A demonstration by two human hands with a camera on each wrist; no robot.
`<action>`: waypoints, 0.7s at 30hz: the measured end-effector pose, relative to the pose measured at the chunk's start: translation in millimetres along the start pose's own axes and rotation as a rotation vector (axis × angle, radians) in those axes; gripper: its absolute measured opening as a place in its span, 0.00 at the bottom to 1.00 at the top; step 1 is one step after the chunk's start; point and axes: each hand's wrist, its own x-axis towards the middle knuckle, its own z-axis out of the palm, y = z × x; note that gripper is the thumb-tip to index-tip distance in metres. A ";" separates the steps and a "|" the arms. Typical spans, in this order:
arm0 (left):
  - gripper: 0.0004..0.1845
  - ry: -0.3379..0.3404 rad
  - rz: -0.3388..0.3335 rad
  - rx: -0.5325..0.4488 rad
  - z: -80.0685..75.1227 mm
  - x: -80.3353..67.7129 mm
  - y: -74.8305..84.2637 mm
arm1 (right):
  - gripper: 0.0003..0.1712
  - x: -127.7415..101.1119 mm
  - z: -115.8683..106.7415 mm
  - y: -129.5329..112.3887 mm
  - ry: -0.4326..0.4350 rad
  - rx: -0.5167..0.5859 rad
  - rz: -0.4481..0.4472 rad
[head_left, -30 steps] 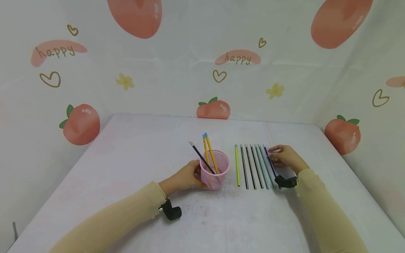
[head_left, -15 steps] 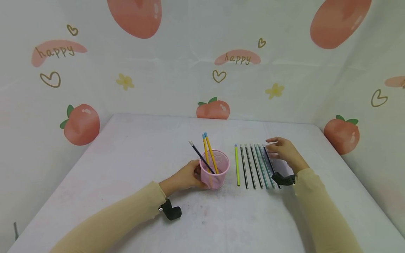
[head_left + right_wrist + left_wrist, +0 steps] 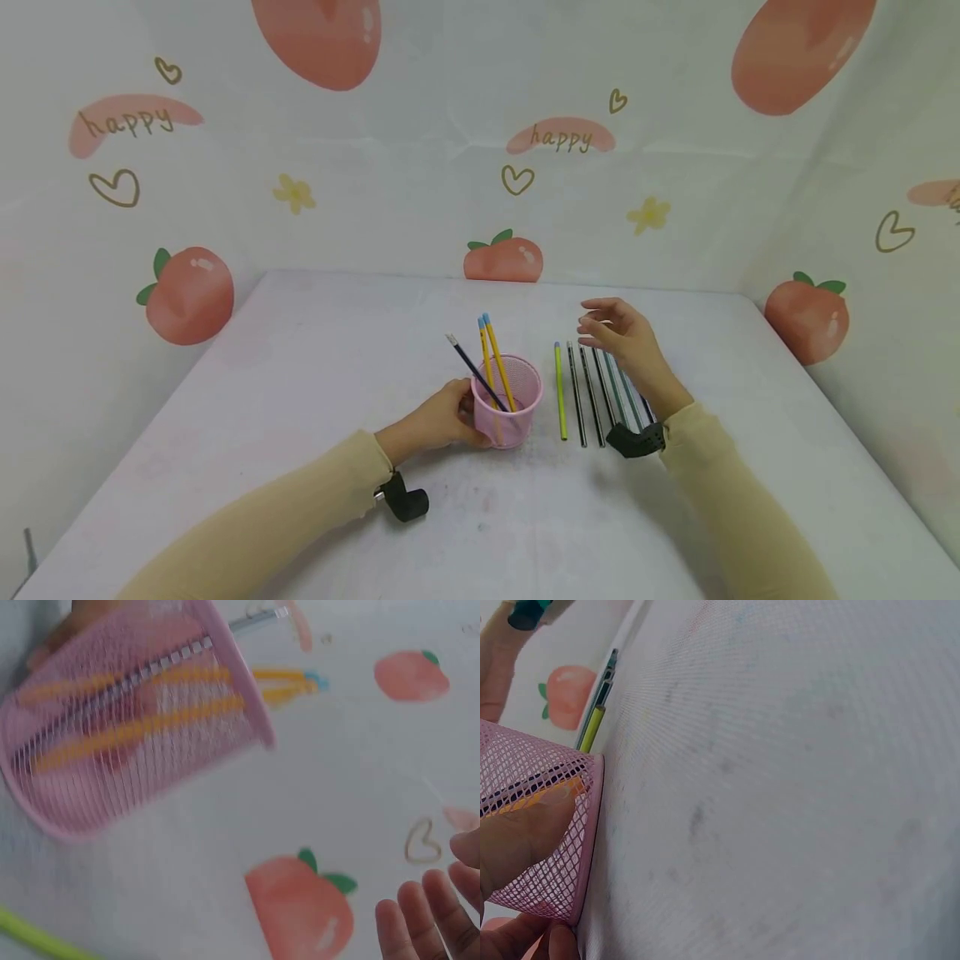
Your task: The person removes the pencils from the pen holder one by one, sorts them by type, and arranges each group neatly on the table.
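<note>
Mesh cup (image 3: 512,429) gripped by left hand (image 3: 441,418), three pencils (image 3: 496,349) inside, right hand (image 3: 628,337) loosely extended, empty

Word "happy", lower-case handwritten-style brown letters, on long curved peach-pink patch (image 3: 137,117), left part of white printed backdrop sheet (image 3: 420,200). Same word, same lettering, on shorter peach-pink patch (image 3: 561,133) near sheet's centre. Third peach-pink patch (image 3: 928,193), cut off at right edge: brown marks unreadable. Any print on slim dark pencils (image 3: 577,404) too small to read.
</note>
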 end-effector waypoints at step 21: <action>0.33 -0.012 0.020 -0.004 -0.8 1.5 -1.2 | 0.18 -18.2 93.6 -21.8 -0.206 -0.105 -0.103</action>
